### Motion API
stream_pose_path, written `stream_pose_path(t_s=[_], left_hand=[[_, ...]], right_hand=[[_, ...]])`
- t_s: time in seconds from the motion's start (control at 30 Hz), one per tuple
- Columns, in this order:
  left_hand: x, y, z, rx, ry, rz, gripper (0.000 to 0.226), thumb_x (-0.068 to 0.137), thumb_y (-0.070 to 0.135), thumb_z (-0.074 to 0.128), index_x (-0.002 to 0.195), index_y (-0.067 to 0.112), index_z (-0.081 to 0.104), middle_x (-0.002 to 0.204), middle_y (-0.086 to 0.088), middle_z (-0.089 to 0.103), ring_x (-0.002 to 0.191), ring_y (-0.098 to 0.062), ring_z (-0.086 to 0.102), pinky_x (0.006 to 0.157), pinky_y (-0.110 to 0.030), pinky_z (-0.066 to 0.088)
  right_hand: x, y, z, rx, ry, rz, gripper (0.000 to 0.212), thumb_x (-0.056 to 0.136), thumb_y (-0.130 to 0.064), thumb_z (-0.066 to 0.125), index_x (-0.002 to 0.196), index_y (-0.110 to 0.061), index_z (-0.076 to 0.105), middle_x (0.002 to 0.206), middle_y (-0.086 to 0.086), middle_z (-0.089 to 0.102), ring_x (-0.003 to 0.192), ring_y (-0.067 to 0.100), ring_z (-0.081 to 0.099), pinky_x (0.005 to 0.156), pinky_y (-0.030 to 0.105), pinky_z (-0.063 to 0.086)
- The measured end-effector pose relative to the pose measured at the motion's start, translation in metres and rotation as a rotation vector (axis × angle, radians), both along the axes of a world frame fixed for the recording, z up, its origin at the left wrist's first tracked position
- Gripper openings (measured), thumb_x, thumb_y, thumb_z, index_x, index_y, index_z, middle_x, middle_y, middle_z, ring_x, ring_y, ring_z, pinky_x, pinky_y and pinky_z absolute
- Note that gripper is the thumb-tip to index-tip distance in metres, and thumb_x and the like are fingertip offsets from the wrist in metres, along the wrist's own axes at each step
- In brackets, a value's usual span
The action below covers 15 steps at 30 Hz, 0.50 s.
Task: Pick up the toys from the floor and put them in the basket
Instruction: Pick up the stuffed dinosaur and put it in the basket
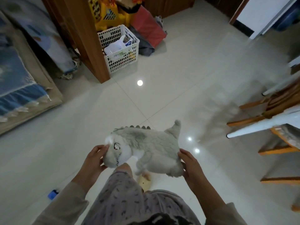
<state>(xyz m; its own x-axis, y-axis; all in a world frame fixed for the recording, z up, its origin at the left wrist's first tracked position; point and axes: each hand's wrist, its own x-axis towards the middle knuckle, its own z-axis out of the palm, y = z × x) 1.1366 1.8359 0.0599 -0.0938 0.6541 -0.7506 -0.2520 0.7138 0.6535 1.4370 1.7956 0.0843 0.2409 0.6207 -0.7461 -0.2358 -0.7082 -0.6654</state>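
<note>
A pale tiled floor (186, 75) filled most of the view. At 9 o'clock a bed (19, 82) with a blue blanket was seen, and at 3 o'clock wooden chairs (276, 101) with white legs. A brown wooden post (87, 41) stood at 11 o'clock. Just beside the post, on its right, a white basket (128, 60) was set on the floor at about 12 o'clock; bags and packets were seen inside it. A red bag (146, 25) and yellow plastic toys (108, 15) were placed behind the basket.

Below centre, at 6 o'clock, a grey plush dinosaur (146, 146) with a row of green spikes was held above the floor, well apart from the basket, its head at 9 o'clock and its tail at 2 o'clock. The left hand (93, 161) was closed around the head, and the right hand (190, 168) gripped the rear end. Patterned trousers (126, 197) were seen beneath the toy, with a beige slipper (145, 181) under it. A small blue object (52, 194) lay on the floor at 7 o'clock; its kind could not be told.
</note>
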Motion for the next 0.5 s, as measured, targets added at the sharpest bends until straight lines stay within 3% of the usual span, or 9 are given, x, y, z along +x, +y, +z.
stream_pose_path(t_s=[0.1,0.17,0.4,0.5], left_hand=[[0.003,0.032,0.001,0.017,-0.028,0.095,0.018,0.093,0.020,0.051,0.076,0.016,0.055,0.083,-0.008,0.060,0.074,-0.022,0.057,0.067,-0.035,0.046],[0.005,0.054,0.001,0.012,-0.029,0.129,0.020,0.093,0.019,0.051,0.074,0.018,0.055,0.081,-0.007,0.059,0.073,-0.021,0.057,0.066,-0.034,0.046],[0.021,0.144,-0.013,-0.001,-0.043,0.150,0.016,0.091,0.020,0.054,0.076,0.016,0.057,0.084,-0.008,0.059,0.075,-0.022,0.057,0.064,-0.035,0.046],[0.031,0.191,-0.011,-0.027,-0.044,0.111,0.015,0.090,0.022,0.056,0.077,0.016,0.057,0.083,-0.007,0.062,0.074,-0.022,0.059,0.062,-0.033,0.048]], right_hand=[[0.012,0.053,0.009,0.072,0.028,0.085,0.022,0.094,-0.020,0.051,0.111,-0.016,0.064,0.106,0.008,0.071,0.095,0.026,0.068,0.063,0.031,0.058],[0.015,0.086,0.010,0.090,0.019,0.133,0.021,0.094,-0.019,0.051,0.110,-0.017,0.065,0.106,0.008,0.071,0.094,0.024,0.067,0.061,0.027,0.056],[0.024,0.191,-0.009,0.065,-0.022,0.149,0.022,0.093,-0.019,0.051,0.111,-0.017,0.064,0.109,0.011,0.068,0.097,0.027,0.065,0.067,0.033,0.055],[0.032,0.230,-0.017,0.033,-0.086,0.120,0.020,0.094,-0.020,0.050,0.108,-0.018,0.064,0.111,0.011,0.067,0.102,0.030,0.064,0.080,0.042,0.057]])
